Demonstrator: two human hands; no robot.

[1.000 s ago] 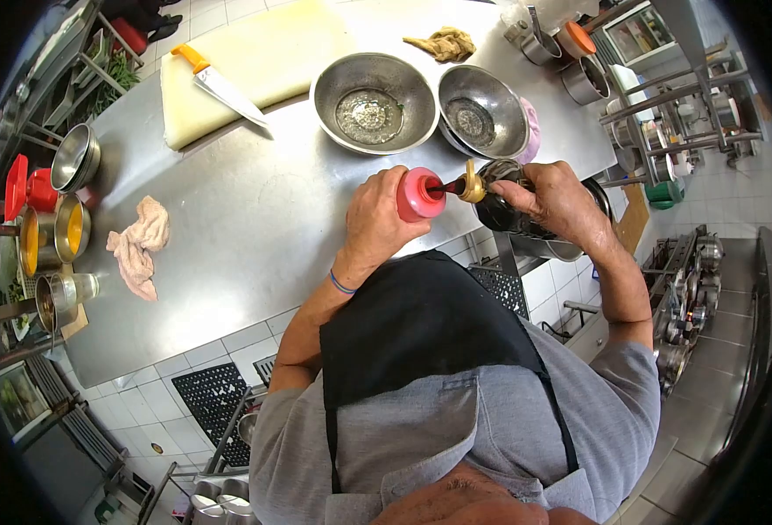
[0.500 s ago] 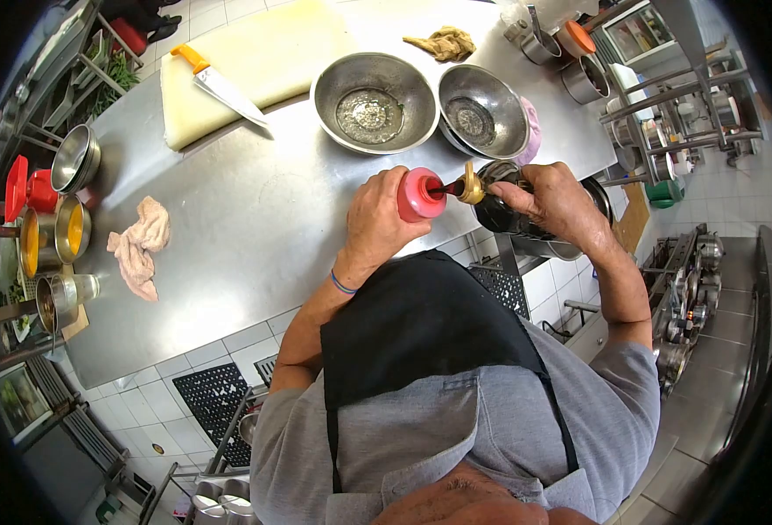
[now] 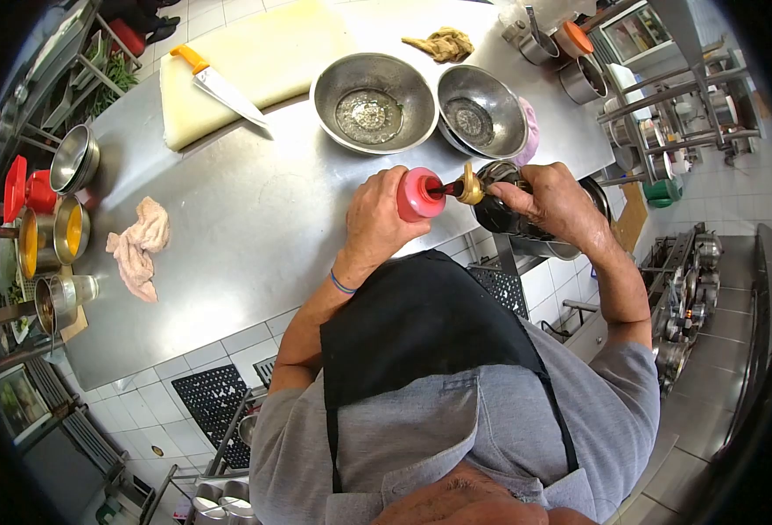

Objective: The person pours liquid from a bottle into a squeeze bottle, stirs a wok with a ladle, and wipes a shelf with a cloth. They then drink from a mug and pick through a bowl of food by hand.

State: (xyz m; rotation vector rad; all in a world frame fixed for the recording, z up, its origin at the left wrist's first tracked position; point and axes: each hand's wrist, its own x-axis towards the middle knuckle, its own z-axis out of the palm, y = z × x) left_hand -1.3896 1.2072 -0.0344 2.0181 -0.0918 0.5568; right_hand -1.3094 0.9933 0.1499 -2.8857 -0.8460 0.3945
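Pink plastic squeeze bottle (image 3: 418, 194), held in the air over the near edge of the steel table (image 3: 255, 219), roughly centre frame. Left hand (image 3: 377, 219) closed around the bottle's body, fingers wrapped, mouth of the bottle turned toward 3 o'clock. Dark glass bottle with a gold pour spout (image 3: 495, 197) just beside it at 3 o'clock, tipped on its side, spout aimed at the pink bottle's opening; a dark thread of liquid shows between spout and mouth. Right hand (image 3: 554, 203) closed over the dark bottle's body, thumb and fingers curled around it. At 12 o'clock of the hands, two round steel bowls side by side: larger one (image 3: 374, 102) with a little wet residue, second one (image 3: 482, 111) just beside it at 3 o'clock. At 10 o'clock, a white cutting board (image 3: 281, 44) carrying an orange-handled knife (image 3: 220, 83). At 9 o'clock, well apart, a crumpled pink cloth (image 3: 139, 245) on the table. Far 9 o'clock edge: small steel pots with yellow contents (image 3: 53, 236).
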